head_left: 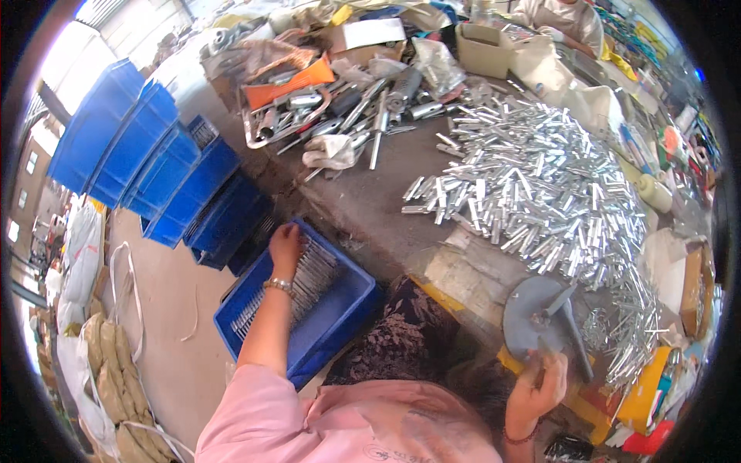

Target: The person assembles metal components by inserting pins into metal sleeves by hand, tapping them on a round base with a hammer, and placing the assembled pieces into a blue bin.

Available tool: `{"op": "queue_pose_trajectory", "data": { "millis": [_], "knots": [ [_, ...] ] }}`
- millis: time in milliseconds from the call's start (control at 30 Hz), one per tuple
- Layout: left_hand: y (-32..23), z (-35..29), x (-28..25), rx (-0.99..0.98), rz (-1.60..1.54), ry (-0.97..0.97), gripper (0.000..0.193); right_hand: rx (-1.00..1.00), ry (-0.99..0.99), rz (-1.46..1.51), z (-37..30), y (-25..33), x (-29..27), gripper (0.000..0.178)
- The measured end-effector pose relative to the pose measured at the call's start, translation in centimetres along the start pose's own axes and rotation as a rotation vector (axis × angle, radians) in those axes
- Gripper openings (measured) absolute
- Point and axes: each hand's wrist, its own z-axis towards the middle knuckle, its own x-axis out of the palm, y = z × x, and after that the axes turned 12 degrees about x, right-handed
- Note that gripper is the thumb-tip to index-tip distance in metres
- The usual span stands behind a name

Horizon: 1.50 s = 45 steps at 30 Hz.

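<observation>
We find slim metal rods (315, 268) packed side by side in a blue bin (328, 328) at near left, just off the table (370, 208), with a stretch of the bin's floor bare toward its right side. We judge the neat rows to be the weak point: a dragging finger or a knock to the rim could skew them and leave rods crossed. What the bin rests on is hidden from us, so we cannot say how well it would take a push. Just beyond it at left, a tall stack of blue bins (158, 158) stands close enough that a bump from the reaching arm could, we think, shift it. On the table to the right, the loose pile of metal pieces (540, 181) spreads toward the near side; a sweeping sleeve might scatter some.

We see the left arm stretched forward across the bin, wrist banded by a bracelet (279, 285), the left grip (285, 245) bent down at the far end, fingers together; whether they pinch a rod, we cannot tell. The right grip (539, 386) is raised beside a grey round dish (525, 309), palm partly upturned, fingers loosely curled; blur keeps us from telling whether anything sits between them.
</observation>
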Motion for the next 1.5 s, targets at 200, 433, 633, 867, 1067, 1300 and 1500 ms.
{"op": "queue_pose_trajectory", "data": {
  "millis": [200, 433, 633, 867, 1067, 1300, 1500],
  "knots": [
    [-23.8, -5.1, 0.9, 0.522, -0.295, -0.123, 0.015, 0.125, -0.028, 0.057, -0.4, -0.4, -1.2, 0.017],
    [-33.4, -7.6, 3.7, 1.037, 0.217, 0.337, 0.024, 0.008, 0.018, 0.14, 0.2, -1.0, -0.8, 0.027],
    [-34.1, -7.4, 2.0, 0.976, 0.163, 0.555, 0.014, 0.01, 0.024, 0.295, -0.1, -0.6, -4.7, 0.023],
    [-32.4, -9.0, 1.4, 0.389, -0.568, 0.851, 0.014, 0.177, -0.277, -0.333, 4.0, -6.1, -12.1, 0.024],
    [-35.3, -15.7, 3.3, -0.098, -1.283, 0.925, 0.035, 0.003, -0.089, -0.663, 6.2, -10.6, -13.7, 0.02],
    [-38.5, -20.0, 5.0, 0.214, -0.738, 1.043, 0.024, -0.242, -0.083, -0.624, 6.2, -12.1, -15.0, 0.015],
    [-38.8, -23.0, 6.6, 0.441, -0.616, 1.036, 0.02, -0.065, -0.191, -0.193, 4.4, -8.5, -13.5, 0.017]
  ]
}}
